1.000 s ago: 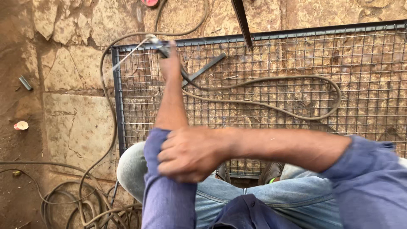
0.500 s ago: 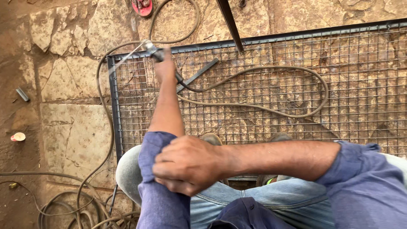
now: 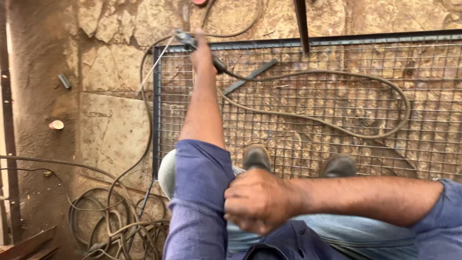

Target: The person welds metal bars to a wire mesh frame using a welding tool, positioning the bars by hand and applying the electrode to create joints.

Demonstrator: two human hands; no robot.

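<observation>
Gripping: two hands, left on one electrode holder, right on one sleeve.

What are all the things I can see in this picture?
Wire mesh panel: one, dark frame, flat on the stone floor.
Welding holder: one, dark, at the panel's top left corner, in the left hand.
Cable: one, tan, looping over the mesh.
Flat bar: one, dark, on the mesh.
Coiled cables: a heap, grey, bottom left.
Shoes: two, dark, on the mesh.
Left hand: gripping the holder.
Right hand: clasping the blue left sleeve.
</observation>
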